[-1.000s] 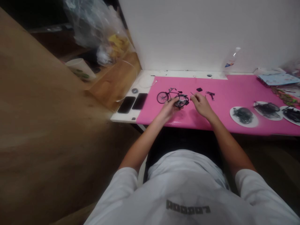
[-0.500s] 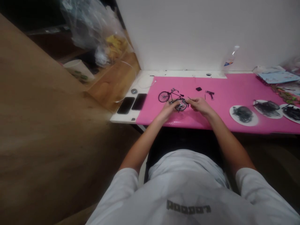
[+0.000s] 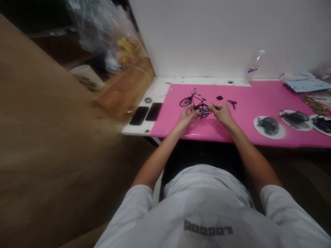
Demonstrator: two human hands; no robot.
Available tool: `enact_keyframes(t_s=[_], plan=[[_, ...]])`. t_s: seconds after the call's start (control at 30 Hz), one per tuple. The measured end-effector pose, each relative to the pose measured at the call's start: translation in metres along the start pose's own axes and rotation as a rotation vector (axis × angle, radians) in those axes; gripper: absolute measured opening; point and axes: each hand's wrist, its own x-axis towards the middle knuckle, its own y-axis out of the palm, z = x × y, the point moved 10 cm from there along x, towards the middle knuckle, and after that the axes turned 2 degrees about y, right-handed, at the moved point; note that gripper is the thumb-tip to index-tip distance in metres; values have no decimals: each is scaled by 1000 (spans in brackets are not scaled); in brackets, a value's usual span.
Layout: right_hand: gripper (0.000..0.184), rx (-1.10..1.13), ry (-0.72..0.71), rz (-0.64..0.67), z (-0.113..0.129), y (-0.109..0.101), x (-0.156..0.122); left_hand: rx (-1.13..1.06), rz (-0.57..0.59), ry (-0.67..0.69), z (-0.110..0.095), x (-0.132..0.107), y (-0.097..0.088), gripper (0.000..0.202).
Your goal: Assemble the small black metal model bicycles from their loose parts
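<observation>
A black model bicycle (image 3: 197, 100) stands tilted over the pink sheet, its front wheel to the left and its spoked rear wheel close to me. My left hand (image 3: 186, 117) is closed on the bicycle's lower middle, beside the rear wheel, with the thumb and fingers pinching it. At the right of that wheel is my right hand (image 3: 221, 114), its fingertips pinched on a thin dark piece (image 3: 213, 104) whose kind I cannot make out. Whether these fingertips also touch the wheel is unclear.
Beyond my hands lie a small black square piece (image 3: 219, 98) and a black pistol-shaped part (image 3: 232, 103). White plates (image 3: 281, 134) with dark parts stand at the right. Two phones (image 3: 154, 112) lie on the left. A plastic bottle (image 3: 254, 62) stands by the wall.
The bicycle has turned and lifted at its handlebar end, shifting slightly right. Both hands have moved a little with it. The thin dark stick beside the pistol-shaped part no longer shows.
</observation>
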Motion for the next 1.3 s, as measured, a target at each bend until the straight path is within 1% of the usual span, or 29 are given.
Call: enact_keyframes(t_s=[0.13,0.27,0.33,0.43,0.57,0.63,0.7,0.83,0.93,1.03,1.13,1.3], plan=[[63,-28,-42,-45,-3,-3,2,-5,14,13,1,2,-1,55],[60,-71,-96,-120,-3,-6,2,35,-15,9,2,3,-5,49],[58,-83,-130,-153,-1,-7,0,66,-44,39,-2,1,-8,47],[59,-88,-184,-182,4,-8,-4,99,-87,133,-14,-3,-12,44],[60,-129,-220,-214,10,-10,-10,149,-112,238,-29,-7,-14,42],[61,-165,-234,-235,12,-11,-12,159,-96,246,-31,-9,-11,43],[61,-209,-255,-243,15,-10,-15,134,-53,209,-28,-10,-5,47],[54,-363,-288,-203,17,1,-19,37,52,108,-22,-13,9,49],[46,-519,-313,-143,16,14,-23,-10,80,64,-20,-14,14,48],[43,-621,-374,-81,15,28,-28,-44,49,32,-17,-12,11,47],[44,-688,-430,-40,12,39,-32,-55,7,23,-15,-10,6,50],[43,-743,-465,27,9,53,-36,-43,-36,29,-13,-8,2,51]])
